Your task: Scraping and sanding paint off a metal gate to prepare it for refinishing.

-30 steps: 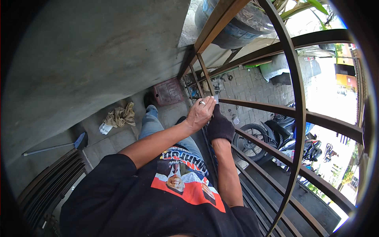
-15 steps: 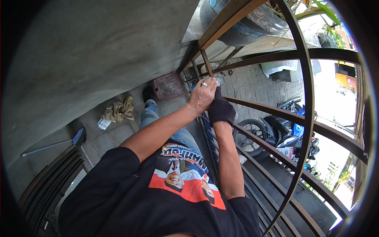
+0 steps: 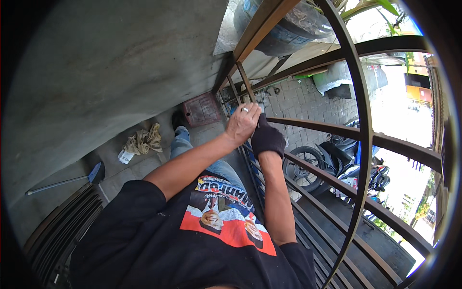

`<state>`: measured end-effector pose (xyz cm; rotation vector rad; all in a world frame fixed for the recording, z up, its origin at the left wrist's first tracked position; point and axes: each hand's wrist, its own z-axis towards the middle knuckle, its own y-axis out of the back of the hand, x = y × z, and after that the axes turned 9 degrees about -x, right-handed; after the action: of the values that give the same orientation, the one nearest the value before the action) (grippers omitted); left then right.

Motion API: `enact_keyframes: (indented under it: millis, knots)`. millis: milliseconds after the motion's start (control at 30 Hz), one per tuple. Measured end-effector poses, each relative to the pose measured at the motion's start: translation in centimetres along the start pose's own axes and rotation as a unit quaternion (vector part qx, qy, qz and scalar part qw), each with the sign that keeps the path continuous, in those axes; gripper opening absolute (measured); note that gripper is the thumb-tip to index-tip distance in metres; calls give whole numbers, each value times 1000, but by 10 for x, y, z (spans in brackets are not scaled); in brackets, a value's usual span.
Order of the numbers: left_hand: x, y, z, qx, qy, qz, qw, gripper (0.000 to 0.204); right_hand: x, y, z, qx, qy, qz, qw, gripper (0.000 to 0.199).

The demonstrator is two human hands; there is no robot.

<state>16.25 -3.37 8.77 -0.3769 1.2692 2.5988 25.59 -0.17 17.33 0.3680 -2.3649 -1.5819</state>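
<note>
My left hand (image 3: 242,124), bare with a ring on one finger, is closed around a brown metal bar (image 3: 246,82) of a barred gate. Right beside it, my right hand (image 3: 268,139) in a dark knit glove presses against the same bar, its fingers curled. The two hands touch each other. A small greyish patch shows at the fingertips, too small to make out. Behind the hands the bar is hidden. More brown bars (image 3: 313,126) and a curved brown metal strip (image 3: 364,120) of the gate stretch to the right.
A grey wall (image 3: 120,53) rises on the left. On the floor are a crumpled tan cloth (image 3: 144,139), a blue-headed broom (image 3: 96,173) and a reddish tray-like box (image 3: 202,110). Beyond the gate stand a motorcycle (image 3: 332,164) and a large dark plant pot (image 3: 284,29).
Both hands have slid a little along the bar toward me, leaving more of its far end showing. The view has shifted slightly, so the gate appears farther left.
</note>
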Motion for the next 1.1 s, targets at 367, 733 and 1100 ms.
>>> enact_keyframes:
  millis: [367, 733, 1100]
  knots:
    - [7, 1, 0, 22, 9, -26, 999, 35, 6, -7, 2, -31, -1, 15, 999, 43]
    - [8, 7, -3, 38, 11, -14, 999, 37, 9, -4, 0, -21, 1, 19, 1000, 46]
    - [20, 8, 0, 16, 4, 4, 1000, 34, 22, 6, 5, -24, 0, 39, 999, 42]
